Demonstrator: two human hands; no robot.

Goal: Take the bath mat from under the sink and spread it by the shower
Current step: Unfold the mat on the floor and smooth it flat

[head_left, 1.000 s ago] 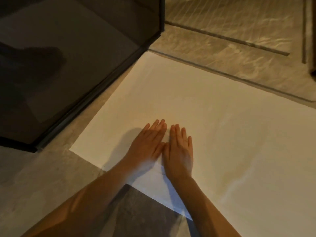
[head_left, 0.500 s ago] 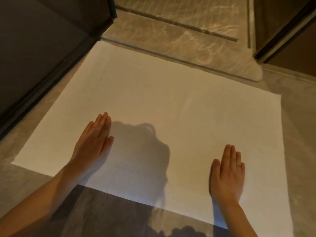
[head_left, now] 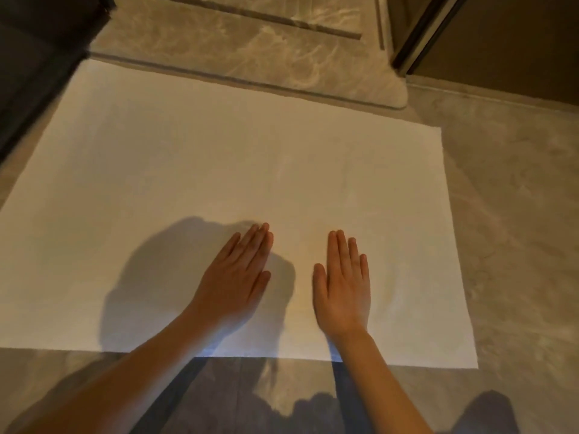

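The white bath mat (head_left: 238, 170) is laid flat on the grey stone floor (head_left: 507, 245), and it is spread out fully, with no fold seen on it. Its far edge is placed just beside the low marble step (head_left: 250, 42) at the top of the view, and its left far corner is near the dark glass panel (head_left: 28, 57) at the upper left. A dark door frame (head_left: 419, 36) is seen at the upper right, apart from the mat. The left hand (head_left: 233, 283) is pressed palm down on the near part of the mat, with the fingers held straight and close together and the thumb a little apart. The right hand (head_left: 343, 289) is pressed flat in the same way, just beside the left one but not touching it. Nothing is gripped by either hand; both are opened flat on the cloth. Both forearms are stretched over the near edge of the mat. A dark shadow is thrown on the mat at the left of the hands.
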